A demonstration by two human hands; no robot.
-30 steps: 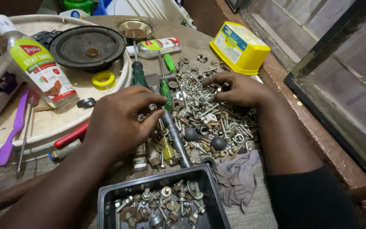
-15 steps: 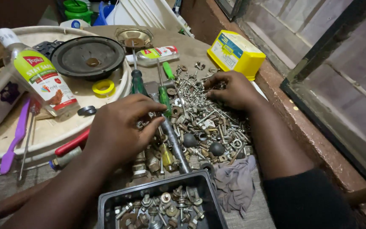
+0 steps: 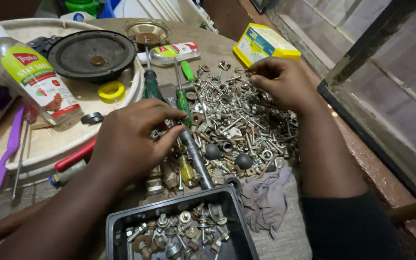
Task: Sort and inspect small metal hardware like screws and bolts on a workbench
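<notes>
While pinching small screws from the pile (image 3: 237, 125), both hands (image 3: 136, 139) (image 3: 280, 84) flanked by speaker (image 3: 91, 54), yellow box (image 3: 263, 44), black tray (image 3: 179, 231) on cloth-covered table (image 3: 285, 240).

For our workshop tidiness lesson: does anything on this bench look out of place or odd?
Yes. The screws and nuts lie loose in a heap, not in the black tray. A grey rag lies crumpled beside it.

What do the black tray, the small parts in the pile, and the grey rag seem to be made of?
Tray: probably moulded plastic; matt black with a smooth, rounded rim.
Pile parts: metal, mostly bright silvery screws, nuts and washers with glints; some look dull or brownish, perhaps rust or brass.
Rag: woven cloth, soft and crumpled into folds.
</notes>
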